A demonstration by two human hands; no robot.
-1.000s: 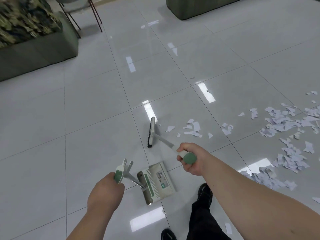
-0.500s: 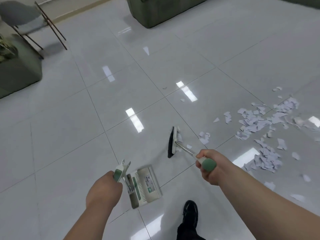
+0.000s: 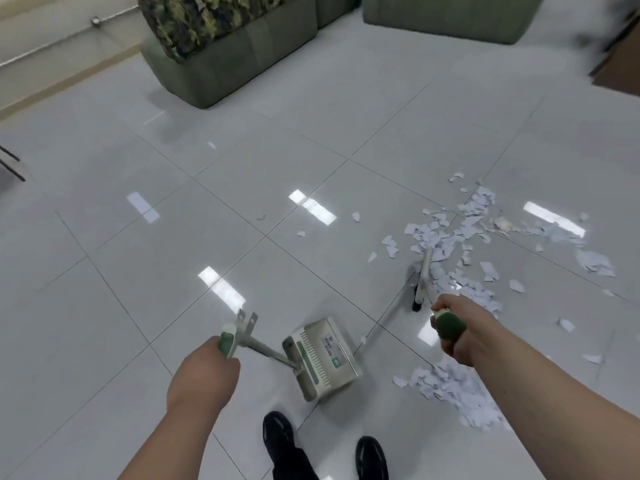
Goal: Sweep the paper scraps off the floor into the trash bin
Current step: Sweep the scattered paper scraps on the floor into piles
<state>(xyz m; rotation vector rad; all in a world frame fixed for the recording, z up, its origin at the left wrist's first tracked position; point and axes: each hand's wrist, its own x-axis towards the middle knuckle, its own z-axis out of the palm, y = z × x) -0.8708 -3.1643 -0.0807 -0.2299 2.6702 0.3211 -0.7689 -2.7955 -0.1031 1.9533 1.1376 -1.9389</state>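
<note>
The left hand [image 3: 202,375] grips the cream plastic dustpan [image 3: 329,355] by its handle, the right hand [image 3: 457,327] the white long-handled broom [image 3: 423,275]. White paper scraps [image 3: 446,237] crowd rightward; green fabric sofa [image 3: 235,64] well ahead; glossy grey tiles [image 3: 138,289] open leftward.

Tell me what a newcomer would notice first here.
White paper scraps strewn over the glossy floor tiles at right stand out first, the broom planted among them. Nearer, the right hand grips its green handle and the left hand holds the dustpan by its handle, at centre.
</note>
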